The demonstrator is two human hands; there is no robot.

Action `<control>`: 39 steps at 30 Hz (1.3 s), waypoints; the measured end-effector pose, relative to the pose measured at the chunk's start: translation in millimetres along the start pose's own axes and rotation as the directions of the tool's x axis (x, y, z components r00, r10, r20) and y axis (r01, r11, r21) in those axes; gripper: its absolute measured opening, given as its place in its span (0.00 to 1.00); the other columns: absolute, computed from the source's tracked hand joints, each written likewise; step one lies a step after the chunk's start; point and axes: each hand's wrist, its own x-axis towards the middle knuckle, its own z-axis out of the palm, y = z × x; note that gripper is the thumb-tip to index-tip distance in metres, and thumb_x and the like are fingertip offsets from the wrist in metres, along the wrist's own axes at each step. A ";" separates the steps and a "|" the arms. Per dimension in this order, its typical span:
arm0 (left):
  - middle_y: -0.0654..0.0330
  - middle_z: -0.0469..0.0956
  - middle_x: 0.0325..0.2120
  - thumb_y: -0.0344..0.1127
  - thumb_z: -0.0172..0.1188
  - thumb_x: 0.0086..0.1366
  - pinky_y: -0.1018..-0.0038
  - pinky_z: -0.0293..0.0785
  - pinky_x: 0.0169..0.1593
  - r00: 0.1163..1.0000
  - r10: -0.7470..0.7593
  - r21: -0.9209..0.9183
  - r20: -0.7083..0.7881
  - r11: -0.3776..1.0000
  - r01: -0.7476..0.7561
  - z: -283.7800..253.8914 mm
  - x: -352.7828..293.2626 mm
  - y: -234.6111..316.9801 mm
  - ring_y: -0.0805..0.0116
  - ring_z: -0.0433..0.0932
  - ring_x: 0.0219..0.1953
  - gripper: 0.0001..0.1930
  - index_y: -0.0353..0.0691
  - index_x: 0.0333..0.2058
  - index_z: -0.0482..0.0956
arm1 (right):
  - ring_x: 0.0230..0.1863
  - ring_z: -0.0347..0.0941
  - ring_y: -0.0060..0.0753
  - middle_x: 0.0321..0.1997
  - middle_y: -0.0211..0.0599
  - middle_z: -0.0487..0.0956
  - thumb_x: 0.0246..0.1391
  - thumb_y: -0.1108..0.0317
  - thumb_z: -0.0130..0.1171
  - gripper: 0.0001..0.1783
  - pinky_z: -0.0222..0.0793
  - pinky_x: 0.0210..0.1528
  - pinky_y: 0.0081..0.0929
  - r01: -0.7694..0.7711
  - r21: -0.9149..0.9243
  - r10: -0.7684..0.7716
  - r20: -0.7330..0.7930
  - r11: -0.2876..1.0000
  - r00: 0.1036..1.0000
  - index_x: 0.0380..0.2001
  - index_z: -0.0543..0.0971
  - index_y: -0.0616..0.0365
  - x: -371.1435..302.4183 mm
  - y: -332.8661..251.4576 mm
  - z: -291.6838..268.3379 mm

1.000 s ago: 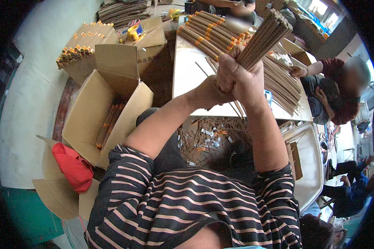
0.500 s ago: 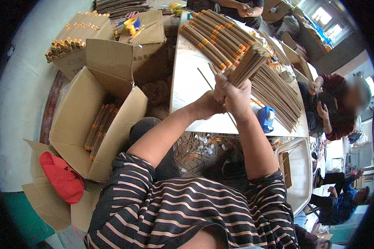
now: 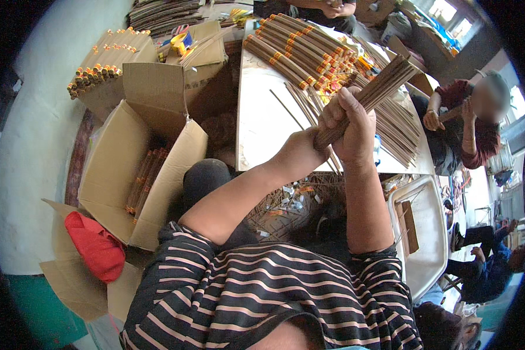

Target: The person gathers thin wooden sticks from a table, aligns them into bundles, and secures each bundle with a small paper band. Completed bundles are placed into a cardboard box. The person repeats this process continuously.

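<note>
Both hands hold one thick bundle of thin brown incense sticks [image 3: 385,81], raised over the near part of the white table and tilted up to the right. My right hand [image 3: 357,131] is wrapped round its lower half. At the bundle's lower end my left hand [image 3: 303,150] is closed against it, its fingers partly hidden. Loose incense sticks [image 3: 399,131] lie fanned on the table to the right, behind my right hand. Beyond them are rows of bundles with red and yellow bands [image 3: 300,49]. A blue tape dispenser [image 3: 377,150] is mostly hidden by my right forearm.
An open cardboard box [image 3: 108,169] with banded bundles stands at my left, a red cloth [image 3: 96,248] on its flap. More bundles [image 3: 114,55] are stacked behind. A white tub [image 3: 429,221] is at my right. Scraps litter the floor [image 3: 283,204]. Other people sit nearby.
The bundle has tipped from steeply upright toward the right, its upper end moving rightward. My hands have shifted slightly right with it. The view has moved a little.
</note>
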 end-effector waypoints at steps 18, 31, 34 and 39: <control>0.55 0.73 0.24 0.37 0.57 0.59 0.72 0.71 0.37 0.978 -0.087 0.066 0.188 0.995 0.076 37.5 -43.1 5.1 0.68 0.75 0.30 0.15 0.36 0.41 0.67 | 0.10 0.55 0.18 0.12 0.24 0.60 0.47 0.69 0.58 0.12 0.53 0.12 0.18 0.129 0.019 -0.121 -0.234 0.991 0.965 0.21 0.64 0.52 -30.1 -50.0 -40.5; 0.70 0.63 0.14 0.26 0.57 0.58 0.84 0.58 0.11 0.883 -0.434 -0.747 0.176 0.526 0.407 -13.7 21.2 -55.7 0.84 0.58 0.09 0.08 0.41 0.31 0.64 | 0.32 0.75 0.39 0.29 0.46 0.78 0.45 0.62 0.60 0.15 0.69 0.36 0.32 -0.205 -0.920 0.248 -0.295 -0.334 0.923 0.31 0.78 0.63 69.9 49.5 -186.1; 0.69 0.63 0.13 0.26 0.57 0.58 0.84 0.57 0.11 0.872 -0.446 -0.798 0.203 0.441 0.411 -16.5 22.5 -65.6 0.83 0.58 0.09 0.08 0.40 0.32 0.65 | 0.33 0.76 0.43 0.30 0.49 0.78 0.42 0.62 0.63 0.17 0.70 0.37 0.35 -0.274 -0.857 0.178 -0.380 -0.436 0.908 0.32 0.78 0.64 67.6 75.1 -201.0; 0.69 0.63 0.12 0.26 0.58 0.57 0.84 0.57 0.11 0.885 -0.394 -0.849 0.249 0.350 0.395 -18.9 24.3 -75.1 0.82 0.59 0.08 0.08 0.41 0.31 0.66 | 0.31 0.76 0.40 0.30 0.48 0.79 0.37 0.63 0.66 0.18 0.71 0.36 0.32 -0.378 -0.871 0.270 -0.464 -0.314 0.843 0.31 0.79 0.64 76.0 76.8 -216.2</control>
